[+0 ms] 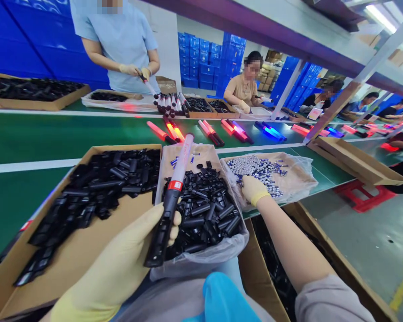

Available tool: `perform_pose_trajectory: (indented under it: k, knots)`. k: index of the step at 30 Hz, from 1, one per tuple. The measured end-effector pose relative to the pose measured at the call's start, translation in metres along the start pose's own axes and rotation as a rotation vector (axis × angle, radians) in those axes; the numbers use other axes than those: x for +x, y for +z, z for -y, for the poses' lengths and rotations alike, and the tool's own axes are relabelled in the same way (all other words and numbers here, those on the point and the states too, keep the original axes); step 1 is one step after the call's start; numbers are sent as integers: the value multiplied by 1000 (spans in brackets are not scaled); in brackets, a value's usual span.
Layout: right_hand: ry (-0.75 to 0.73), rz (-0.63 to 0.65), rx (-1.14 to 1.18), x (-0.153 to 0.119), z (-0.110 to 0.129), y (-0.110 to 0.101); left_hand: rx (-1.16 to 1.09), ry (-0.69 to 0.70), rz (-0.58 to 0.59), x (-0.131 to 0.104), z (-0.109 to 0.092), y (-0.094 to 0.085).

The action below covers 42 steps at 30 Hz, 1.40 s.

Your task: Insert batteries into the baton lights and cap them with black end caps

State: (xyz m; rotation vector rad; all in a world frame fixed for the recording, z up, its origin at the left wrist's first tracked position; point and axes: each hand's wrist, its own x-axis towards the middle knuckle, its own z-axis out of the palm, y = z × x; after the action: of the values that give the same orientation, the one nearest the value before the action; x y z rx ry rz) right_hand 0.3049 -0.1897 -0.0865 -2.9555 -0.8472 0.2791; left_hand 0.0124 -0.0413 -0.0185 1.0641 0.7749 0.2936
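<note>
My left hand [154, 226], in a pale yellow glove, is wrapped round the black handle of a light stick [171, 201]. The stick is tilted, its unlit translucent tube pointing up and away; a red band with a white label rings the joint. The handle's battery compartment seems to face me. To the right, my gloved right hand [253, 190] reaches down into a plastic-lined tray [298, 176] of small silver and blue batteries [246, 165]. Its fingers are curled at the batteries' edge, and their tips are hidden. Between my hands, a lined box [240, 248] holds black plastic covers [204, 210].
A large cardboard tray [97, 259] of black handle parts stands at left. Lit red and blue light sticks [235, 129] lie along the green conveyor [121, 129]. Across it, co-workers [121, 49] handle sticks. A cardboard box [356, 156] is at right; another sits below my right arm.
</note>
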Motion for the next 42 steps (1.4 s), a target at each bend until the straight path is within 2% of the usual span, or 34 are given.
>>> perform_pose_trajectory:
  k: [3, 5, 8, 10, 12, 14, 15, 17, 22, 24, 29, 34, 36, 37, 39, 40, 41, 42]
  knots:
    - [-64, -7, 41, 3, -4, -5, -109, -78, 70, 1, 15, 9]
    - [-95, -19, 86, -3, -3, -13, -157, -53, 123, -3, 24, 10]
    - [-166, -78, 189, -38, 11, -26, -202, -5, 241, -7, 32, 10]
    - [-315, -131, 380, -76, 30, -33, -230, -1, 292, -6, 33, 10]
    - [-619, -195, 764, -115, 52, -34, -265, -14, 311, -5, 32, 11]
    - [-880, -276, 904, -143, 73, -30, -312, -21, 322, -5, 32, 14]
    - [-968, -318, 901, -151, 81, -27, -336, -17, 324, -5, 32, 15]
    - [-1055, -398, 846, -157, 92, -20, -369, -6, 327, -5, 32, 16]
    - [-1072, -559, 666, -155, 95, -14, -357, -13, 307, -7, 32, 15]
    - [-1092, -555, 592, -156, 92, -19, -339, -11, 294, -7, 32, 13]
    - [-1207, -431, 469, -159, 85, -26, -306, -35, 218, -3, 31, 11]
    - [-1191, -486, 435, -159, 87, -16, -257, -1, 136, 2, 26, 15]
    - [-1229, -442, 449, -145, 75, -18, -232, 7, 132, 2, 23, 17]
    - [-1192, -396, 427, -134, 64, -21, -217, 11, 133, 2, 22, 18]
    - [-930, -252, 262, -104, 31, -29, -186, 13, 120, 0, 20, 19]
    - [-700, -174, 113, -87, 12, -32, -168, 4, 102, -1, 20, 18]
    - [-504, -38, -65, -71, -6, -35, -152, -13, 78, -2, 20, 18]
    - [-425, 36, -137, -56, -22, -37, -139, -33, 51, -3, 20, 17]
